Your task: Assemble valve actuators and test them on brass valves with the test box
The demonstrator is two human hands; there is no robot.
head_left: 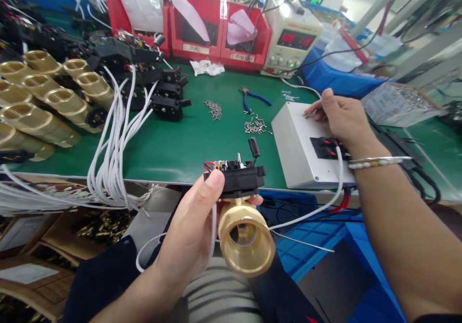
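Note:
My left hand (191, 222) is wrapped round a brass ball valve (247, 241) with a black actuator housing (240, 181) on top. The valve's open threaded end faces me, and small electronic parts and thin wires show on the housing's upper side. A white cable (327, 210) runs from a black terminal block (327, 148) on a light grey box (299, 145) toward the valve, passing partly out of sight behind it. On the box's top, my right hand (342, 116) has its fingertips closed at a small metal switch lever (306, 115).
Brass valves (36, 106) with black housings and a bundle of white cables (119, 145) crowd the left. Small screws (254, 125) and blue-handled cutters (255, 99) lie mid-table. Behind stand red bins (197, 48) and a power supply (292, 39) with a lit red display.

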